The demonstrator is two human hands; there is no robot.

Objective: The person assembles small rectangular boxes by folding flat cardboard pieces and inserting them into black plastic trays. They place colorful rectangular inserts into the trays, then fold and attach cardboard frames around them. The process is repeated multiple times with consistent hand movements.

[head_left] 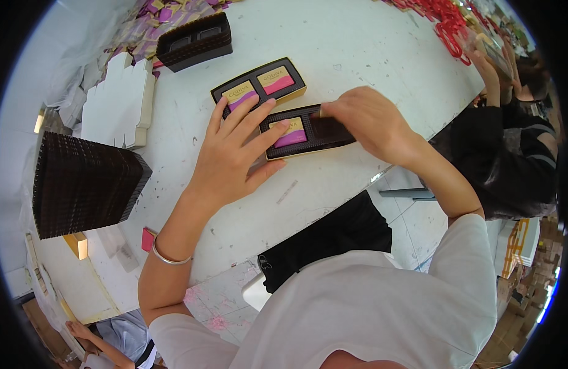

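Two shallow two-compartment boxes lay side by side on the counter, set in from its near edge, probably so that both hands could reach them without stretching. The far box held a purple-and-gold packet in one compartment and a pink-and-gold packet in the other. The near box, closest to the counter's near edge, had a purple packet in its left compartment. The left hand was open, fingers fanned across both boxes and thumb by the near box's front side, a spread that seemed meant to steady the two together. The right hand was curled over the near box's right compartment; a sliver of gold showed by its fingertips, but whether they gripped anything could not be told. Toward the left edge stood a tall stack of dark trays and a pile of white cartons, with a shorter tray stack farther back, likely nested to save room. Loose packets were heaped at the far left corner, and red ribbons lay toward the far right one, presumably kept clear of the hands.
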